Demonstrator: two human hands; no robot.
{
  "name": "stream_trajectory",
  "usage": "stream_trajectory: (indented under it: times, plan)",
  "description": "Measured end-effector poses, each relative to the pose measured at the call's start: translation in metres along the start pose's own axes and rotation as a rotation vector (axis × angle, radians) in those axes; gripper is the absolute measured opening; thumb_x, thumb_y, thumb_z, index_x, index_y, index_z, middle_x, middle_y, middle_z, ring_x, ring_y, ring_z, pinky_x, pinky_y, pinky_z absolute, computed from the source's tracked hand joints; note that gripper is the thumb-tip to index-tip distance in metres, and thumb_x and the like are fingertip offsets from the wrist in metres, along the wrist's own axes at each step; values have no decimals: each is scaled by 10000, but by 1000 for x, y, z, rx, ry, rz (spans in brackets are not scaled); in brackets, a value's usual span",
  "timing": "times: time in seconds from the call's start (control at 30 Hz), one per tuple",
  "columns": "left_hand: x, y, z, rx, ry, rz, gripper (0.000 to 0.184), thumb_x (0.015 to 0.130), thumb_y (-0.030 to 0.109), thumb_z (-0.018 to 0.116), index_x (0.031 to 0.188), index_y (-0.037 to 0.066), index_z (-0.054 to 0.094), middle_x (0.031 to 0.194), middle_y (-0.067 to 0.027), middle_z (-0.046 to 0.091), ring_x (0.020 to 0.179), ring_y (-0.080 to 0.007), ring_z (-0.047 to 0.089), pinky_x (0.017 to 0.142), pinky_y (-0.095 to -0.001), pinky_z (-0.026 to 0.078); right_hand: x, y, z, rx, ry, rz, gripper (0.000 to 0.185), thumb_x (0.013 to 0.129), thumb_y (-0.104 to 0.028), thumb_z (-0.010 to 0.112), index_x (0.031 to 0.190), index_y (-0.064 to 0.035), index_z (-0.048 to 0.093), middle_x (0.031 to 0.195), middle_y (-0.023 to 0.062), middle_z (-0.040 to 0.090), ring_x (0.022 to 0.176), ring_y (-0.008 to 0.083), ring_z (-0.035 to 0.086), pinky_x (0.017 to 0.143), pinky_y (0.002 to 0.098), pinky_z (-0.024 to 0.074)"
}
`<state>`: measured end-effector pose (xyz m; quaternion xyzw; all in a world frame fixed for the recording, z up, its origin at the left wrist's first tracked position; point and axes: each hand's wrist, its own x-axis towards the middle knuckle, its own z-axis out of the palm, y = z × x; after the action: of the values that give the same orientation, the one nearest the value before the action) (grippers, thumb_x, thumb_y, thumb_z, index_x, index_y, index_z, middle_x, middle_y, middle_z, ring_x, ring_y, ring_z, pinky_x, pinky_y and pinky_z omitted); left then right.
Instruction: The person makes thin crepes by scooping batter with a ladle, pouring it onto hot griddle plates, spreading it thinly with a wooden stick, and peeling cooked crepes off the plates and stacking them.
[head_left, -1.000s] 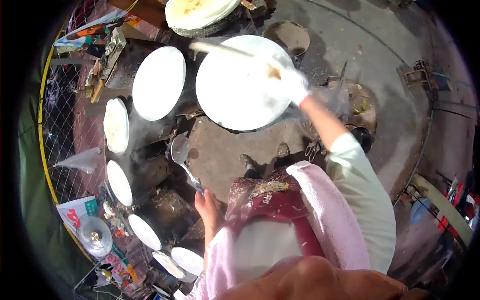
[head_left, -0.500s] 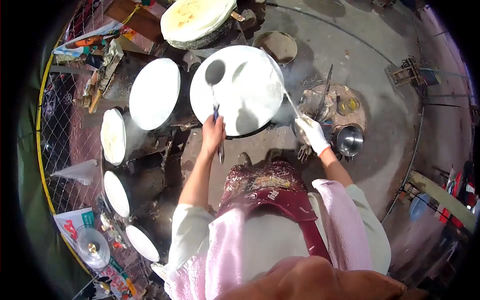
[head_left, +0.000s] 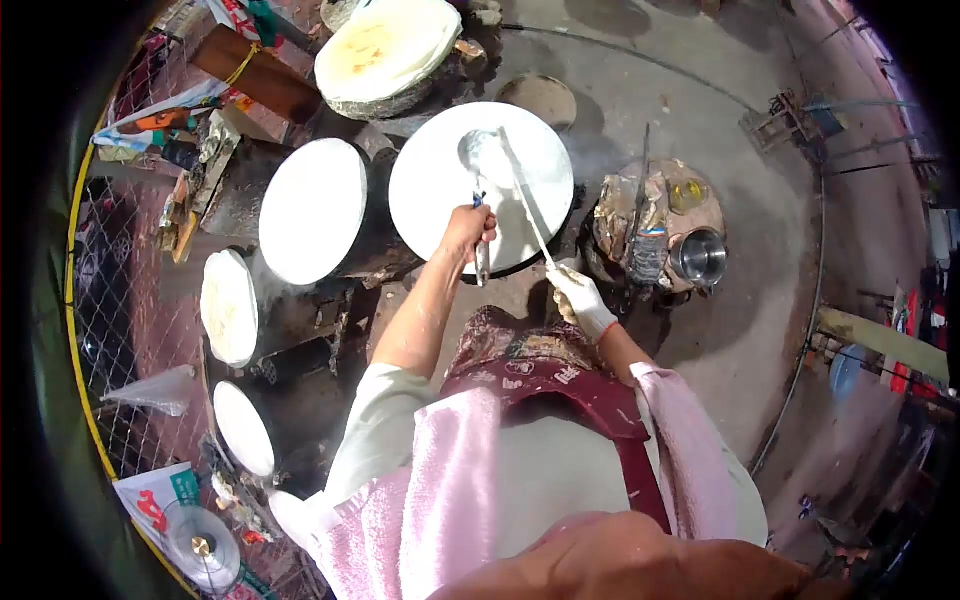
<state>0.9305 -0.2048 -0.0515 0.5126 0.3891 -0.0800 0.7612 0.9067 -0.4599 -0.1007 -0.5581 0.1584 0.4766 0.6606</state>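
My bare left hand (head_left: 468,232) is closed around the handle of a ladle (head_left: 478,150), whose bowl is over the middle of a round griddle (head_left: 425,180). White batter covers the griddle's top. My right hand (head_left: 582,302), in a white glove, grips the end of a long, thin spatula (head_left: 526,192). Its blade slants across the griddle, with the far tip close to the ladle's bowl. Whether the two tools touch each other I cannot tell.
Left of the griddle, more white-topped round plates (head_left: 313,212) curve down in a row. A stack of thin pancakes (head_left: 385,50) stands at the back. To the right, a round stand (head_left: 715,215) bears a metal pot (head_left: 700,257) and a jar of yellow liquid (head_left: 688,195).
My left hand has carried the ladle right, toward the griddle's middle. The spatula in my right hand has swung left from the griddle's right edge. The camera view has shifted slightly.
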Motion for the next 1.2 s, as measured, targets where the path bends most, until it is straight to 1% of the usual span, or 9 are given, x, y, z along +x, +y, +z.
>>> stream_trajectory:
  times: [0.13, 0.33, 0.43, 0.5, 0.63, 0.73, 0.9, 1.07, 1.2]
  plan:
    - [-20, -22, -8, -315, 56, -21, 127, 923, 32, 443, 838, -63, 450, 685, -83, 458, 467, -129, 383, 383, -258, 306, 27, 3, -22, 41, 53, -249, 223, 896, -250, 670, 1093, -165, 613, 594, -48, 497, 386, 50, 389, 333, 216, 269]
    - [-25, -38, 27, -793, 30, -102, 115, 965, 63, 399, 892, -3, 458, 716, -56, 448, 561, -121, 419, 459, -253, 354, 8, 5, 22, 8, -137, 65, 150, 938, -309, 599, 997, -174, 626, 598, -47, 525, 359, 46, 361, 321, 200, 238]
    - [-79, -18, -5, -710, -17, 225, 140, 985, 99, 397, 953, 20, 508, 734, -40, 506, 485, -84, 376, 473, -239, 365, -20, -45, 14, -77, -194, -18, 162, 918, -294, 628, 1032, -179, 639, 601, -54, 528, 364, 37, 356, 327, 196, 223]
    - [-69, -72, -80, -1052, -794, 256, 211, 1015, 177, 390, 1014, 46, 555, 778, -9, 577, 377, -62, 335, 493, -222, 370, -16, -65, -6, -210, -9, -240, 192, 898, -245, 656, 1054, -133, 665, 583, -74, 505, 354, 16, 325, 310, 209, 203]
    - [-153, -55, -73, -1130, -552, 196, 380, 1046, 287, 328, 1158, -42, 482, 651, 14, 474, 326, -64, 381, 444, -217, 307, 59, -40, -55, -569, 174, -575, 394, 900, -251, 660, 1211, -14, 613, 931, 53, 684, 791, 90, 608, 724, 231, 487]
    - [-177, -27, -83, -1267, -723, 235, 354, 1046, 262, 330, 1118, -55, 471, 705, 29, 481, 344, -38, 392, 418, -228, 256, 31, -22, -38, -754, -104, -476, 421, 897, -224, 661, 1234, 18, 590, 1170, 99, 652, 1034, 103, 570, 937, 256, 423]
    - [-218, -48, -157, -1160, -385, 311, 233, 1006, 215, 451, 1044, -4, 523, 667, 75, 445, 378, -6, 355, 407, -194, 238, 27, -9, -35, -624, 101, -520, 492, 872, -126, 691, 1320, -1, 530, 1085, 11, 642, 969, 77, 570, 875, 214, 437]
    - [-323, -63, -240, -268, 421, 396, 225, 1003, 224, 459, 950, 10, 504, 634, -14, 454, 394, -102, 396, 359, -240, 327, -3, 35, 53, -806, -164, -490, 534, 869, -58, 673, 1351, 48, 470, 1175, 22, 594, 1009, 69, 541, 895, 216, 423]
    - [-396, -88, -341, -453, 407, 384, 225, 1002, 198, 441, 944, -1, 529, 612, -5, 432, 366, -83, 353, 349, -226, 272, 6, 71, 196, -528, -198, -223, 297, 917, -184, 638, 1189, -71, 602, 698, -82, 496, 520, -5, 409, 439, 158, 320]
